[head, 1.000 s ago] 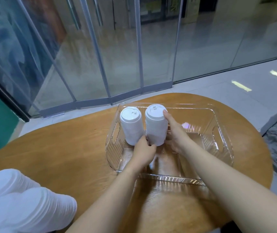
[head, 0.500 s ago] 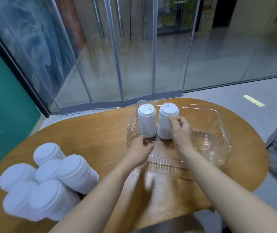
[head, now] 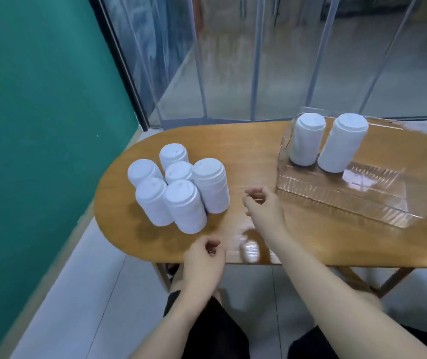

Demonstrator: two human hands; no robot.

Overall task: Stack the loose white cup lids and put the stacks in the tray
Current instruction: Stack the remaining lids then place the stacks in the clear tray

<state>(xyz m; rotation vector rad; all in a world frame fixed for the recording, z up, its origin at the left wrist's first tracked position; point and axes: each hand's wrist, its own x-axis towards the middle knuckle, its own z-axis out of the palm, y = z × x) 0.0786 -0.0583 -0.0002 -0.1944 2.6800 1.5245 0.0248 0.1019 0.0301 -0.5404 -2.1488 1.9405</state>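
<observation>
Six stacks of white cup lids [head: 178,187] stand bunched together on the left end of an oval wooden tabletop [head: 254,151], each stack upright or leaning a little against its neighbours. Two more lid stacks, one on the left [head: 307,142] and one on the right [head: 342,143], stand side by side and close together in the far left corner of a clear plastic tray [head: 362,200] set on the right half of the tabletop, well apart from the group of six. A person's bare left hand [head: 203,260] hangs at the near edge of the tabletop, just below the six stacks, its fingers [head: 213,242] loosely curled and holding nothing. Their right hand [head: 264,206] hovers over the wood between the six stacks and the tray, its fingers [head: 256,195] likewise loosely bent, with nothing in them and touching neither stacks nor tray. Both forearms reach up from the bottom of the picture, above dark clothing at the knees. A teal wall [head: 38,125] rises to the left of the tabletop, glass panels [head: 259,60] in metal frames run behind it, and pale floor tiles [head: 103,294] show below its near edge.
</observation>
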